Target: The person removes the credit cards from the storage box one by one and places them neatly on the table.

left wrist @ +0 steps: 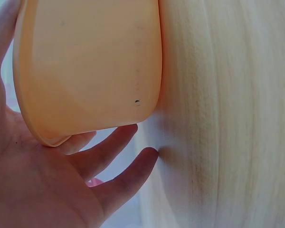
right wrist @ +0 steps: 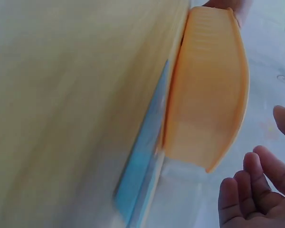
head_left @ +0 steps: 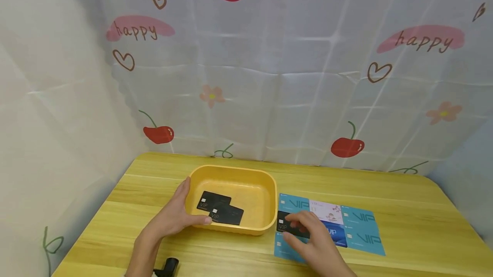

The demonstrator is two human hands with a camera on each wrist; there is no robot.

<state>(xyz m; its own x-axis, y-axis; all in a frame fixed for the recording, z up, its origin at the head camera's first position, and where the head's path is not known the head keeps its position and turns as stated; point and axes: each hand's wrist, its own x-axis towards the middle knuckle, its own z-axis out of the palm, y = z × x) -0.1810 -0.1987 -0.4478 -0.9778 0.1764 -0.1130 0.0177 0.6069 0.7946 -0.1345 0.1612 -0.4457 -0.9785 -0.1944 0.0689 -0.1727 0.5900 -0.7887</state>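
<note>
A yellow plastic tub point(head_left: 246, 191) stands on the table with two black VIP cards point(head_left: 230, 215) inside, one overlapping the other. My left hand point(head_left: 173, 215) grips the tub's left end, the thumb over the front rim and the fingers along the outer wall; the left wrist view shows the palm against the rim point(left wrist: 50, 142). My right hand point(head_left: 313, 238) hovers over a black VIP card point(head_left: 282, 222) that lies right of the tub, partly hidden by the fingers. The right wrist view shows the hand's fingers point(right wrist: 259, 183) loosely bent, holding nothing.
Around the black card lie several teal VIP cards point(head_left: 360, 215), a pink floral card point(head_left: 326, 210) and a blue VIP card point(head_left: 339, 234). A small black object point(head_left: 171, 265) is near the left forearm. A printed white curtain point(head_left: 269, 114) hangs behind the wooden table point(head_left: 408, 208).
</note>
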